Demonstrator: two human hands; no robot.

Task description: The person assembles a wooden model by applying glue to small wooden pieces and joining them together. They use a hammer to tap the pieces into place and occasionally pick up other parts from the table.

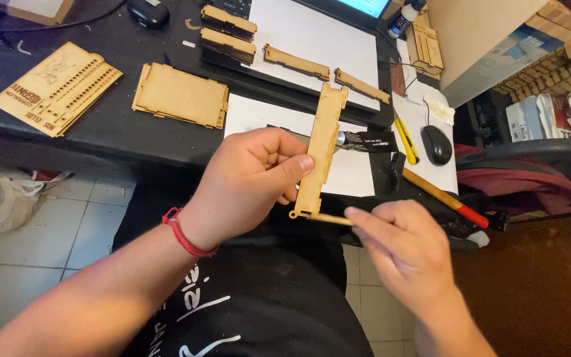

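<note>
Head camera, looking steeply down from the wearer's own eye line.
It sits close above the left hand [252, 178] and right hand [404, 254] at mid-frame, faces forward over the lap to the black desk [110, 125], and catches tiled floor [28, 258] lower left.

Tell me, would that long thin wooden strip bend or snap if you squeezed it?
The wooden strip looks like thin, flat cut board, so it is probably stiff and light. The left hand holds it upright with only its fingers. Its notched edges and small end tab look fragile and might snap.
</note>
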